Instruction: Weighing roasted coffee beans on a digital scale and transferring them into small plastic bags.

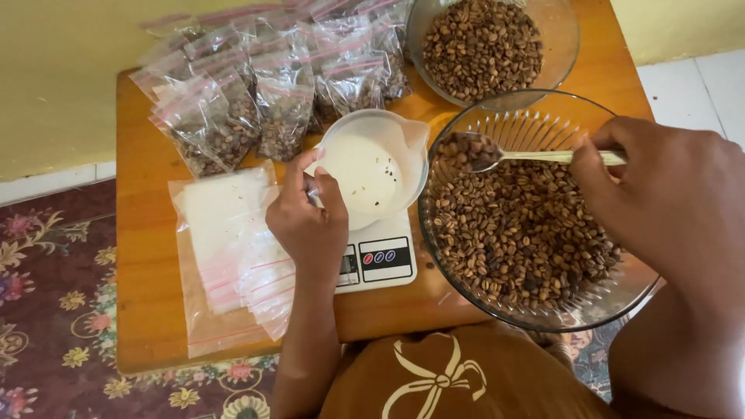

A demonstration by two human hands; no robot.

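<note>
The left hand (308,225) pinches the rim of a white plastic measuring cup (371,167) on a white digital kitchen scale (380,260) near the wooden table's (147,233) front edge. The right hand (667,194) grips a metal spoon (504,155) heaped with brown coffee beans over a clear glass bowl (528,233) at the right edge; filled clear zip bags (256,101) crowd the back-left corner, empty ones (229,248) lie front-left

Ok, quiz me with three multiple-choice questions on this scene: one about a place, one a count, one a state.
1. The white plastic measuring cup stands on:
A the white kitchen scale
B the patterned rug
C the bags

2. Glass bowls of brown coffee beans:
A one
B two
C four

3. The metal spoon in the right hand is:
A empty
B loaded with beans
C lying down

Answers: 1 A, the scale shows beneath the cup, which the left hand steadies. 2 B, near bowl, far bowl. 3 B, beans heap its scoop.
</note>
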